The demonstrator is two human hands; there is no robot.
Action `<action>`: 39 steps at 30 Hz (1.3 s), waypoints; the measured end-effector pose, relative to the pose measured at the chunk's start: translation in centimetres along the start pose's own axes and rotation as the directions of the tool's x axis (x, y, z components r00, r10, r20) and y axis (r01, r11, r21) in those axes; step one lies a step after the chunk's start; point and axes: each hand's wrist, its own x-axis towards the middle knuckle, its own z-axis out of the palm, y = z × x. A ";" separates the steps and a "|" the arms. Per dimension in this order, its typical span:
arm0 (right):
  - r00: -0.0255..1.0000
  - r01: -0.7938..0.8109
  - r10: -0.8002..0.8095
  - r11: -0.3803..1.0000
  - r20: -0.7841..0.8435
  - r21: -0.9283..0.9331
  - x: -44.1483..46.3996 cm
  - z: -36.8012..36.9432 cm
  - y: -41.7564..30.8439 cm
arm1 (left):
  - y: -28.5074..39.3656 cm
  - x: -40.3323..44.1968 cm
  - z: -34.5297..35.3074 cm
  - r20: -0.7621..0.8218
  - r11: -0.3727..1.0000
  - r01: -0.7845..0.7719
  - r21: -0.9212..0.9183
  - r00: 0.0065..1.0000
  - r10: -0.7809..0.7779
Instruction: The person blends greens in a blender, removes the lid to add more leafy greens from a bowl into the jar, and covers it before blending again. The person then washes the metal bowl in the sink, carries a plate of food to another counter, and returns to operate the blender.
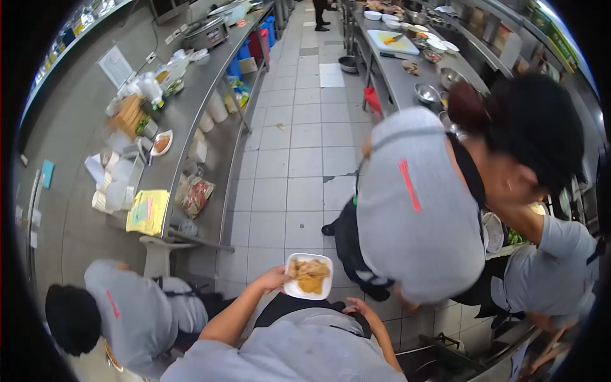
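Observation:
My left hand (275, 280) grips the left edge of a square white plate (309, 293) and holds it level in front of my waist. On the plate lie pale pieces of food (310, 266), perhaps meat, beside a mound of orange-yellow food (310, 283). At my right side, close to the dark apron, my right hand (358, 307) hangs with fingers loosely apart and nothing visible in them.
Several people in grey shirts work close by: one person (420, 204) at my right, another (127, 312) at my left. Steel counters (210, 70) line both sides of the tiled aisle (270, 184). A white cutting board (391, 42) with a knife lies on the right counter.

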 end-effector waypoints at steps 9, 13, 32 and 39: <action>0.991 0.014 -0.013 1.000 0.136 -0.004 15.4 4.2 -2.7 | 6.9 5.4 -16.3 -0.217 0.978 -0.114 -0.173 0.973 0.075; 0.967 -0.232 0.235 0.972 -0.101 0.048 23.7 5.1 -9.3 | 14.6 10.8 -23.1 -0.271 0.964 -0.177 -0.196 0.955 0.120; 0.657 -0.456 0.580 0.815 -0.482 0.358 40.5 -9.5 -9.4 | 60.2 42.7 -26.7 0.022 0.943 -0.311 -0.120 0.949 0.315; 0.700 -0.373 0.540 0.835 -0.468 0.405 52.5 -19.4 -19.2 | 76.6 56.9 -24.3 0.050 0.945 -0.298 -0.133 0.950 0.307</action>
